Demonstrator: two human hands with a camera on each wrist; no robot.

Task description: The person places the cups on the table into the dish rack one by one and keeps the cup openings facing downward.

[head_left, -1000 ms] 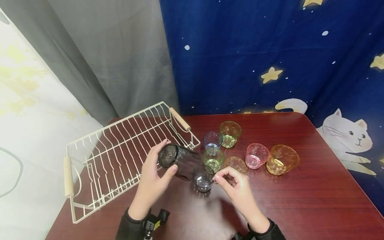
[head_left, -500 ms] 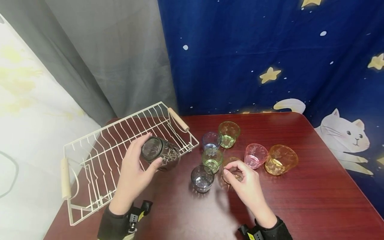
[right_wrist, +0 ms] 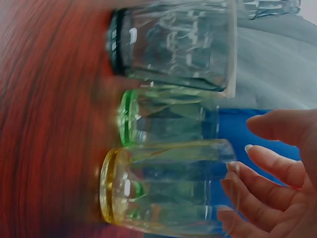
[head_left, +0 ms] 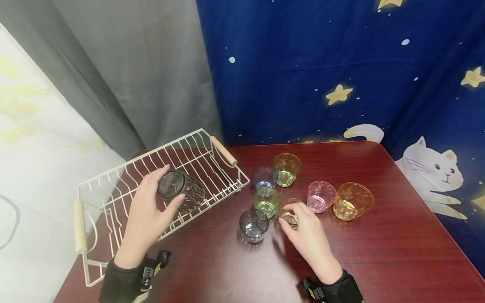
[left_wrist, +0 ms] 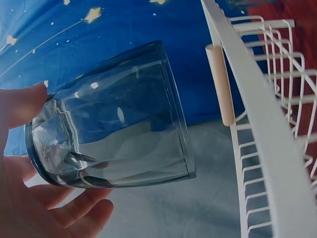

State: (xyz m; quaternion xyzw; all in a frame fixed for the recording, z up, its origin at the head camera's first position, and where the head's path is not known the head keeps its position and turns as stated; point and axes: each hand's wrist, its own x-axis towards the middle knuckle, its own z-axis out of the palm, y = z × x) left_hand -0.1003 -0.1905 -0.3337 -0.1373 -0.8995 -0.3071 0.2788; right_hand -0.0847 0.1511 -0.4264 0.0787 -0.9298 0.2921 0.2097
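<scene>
Smoky grey glass is tipped over in the left hand, thumb and fingers wrapped round the base end, mouth facing away from the palm. Wire rack with wooden handles is right by that grip, and the left wrist view shows a gap between it and the glass. Right hand is loose: fingers at the rim of an upright pale yellow glass, thumb spread off it, can't tell if the fingertips actually touch. Just left of those fingertips: a green glass and a second grey glass. Farther out from them, a blue glass and another green one. Pink glass and a bigger amber glass sit right of the yellow one, all on the reddish table.
</scene>
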